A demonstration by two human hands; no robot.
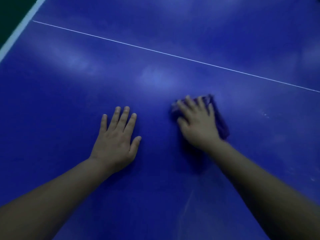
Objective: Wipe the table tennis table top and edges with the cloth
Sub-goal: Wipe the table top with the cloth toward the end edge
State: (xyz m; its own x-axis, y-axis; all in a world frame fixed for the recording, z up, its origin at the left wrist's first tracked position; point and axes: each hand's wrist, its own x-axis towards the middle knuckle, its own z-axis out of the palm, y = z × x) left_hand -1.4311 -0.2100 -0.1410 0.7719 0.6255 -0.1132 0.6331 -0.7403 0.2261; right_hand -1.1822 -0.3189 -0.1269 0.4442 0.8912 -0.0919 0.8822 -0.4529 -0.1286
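Two bare forearms low in the frame, reaching up from the bottom corners onto the blue table top (173, 179). Left hand (115, 139) flat at centre left, fingers straight and a little spread, palm down on the surface, holding nothing, probably bracing. Right hand (197, 122) just right of centre, fingers laid over a dark purple cloth (220, 122), pressing it to the surface; blurred there, so hard to tell whether the fingertips curl round the far edge or only lie flat. Cloth bunched under the palm, showing mainly along the right side of the hand and beyond the fingertips.

Thin white line (173, 55) slanting from upper left down to the right edge; wider white border (19, 30) at upper left, dark floor (10, 11) past it.

Likely risks from here:
- Cloth nearly the same colour as the surface in dim light, so easy to miss patches; pale specks (265, 116) to the right and faint streaks (187, 205) at lower centre apparently not yet cleared.
- Bunched cloth covering little area, possibly slipping out from under the palm on a fast stroke.
- Bare left palm leaving fresh marks.
- Edges forgotten: only the upper-left one in view.
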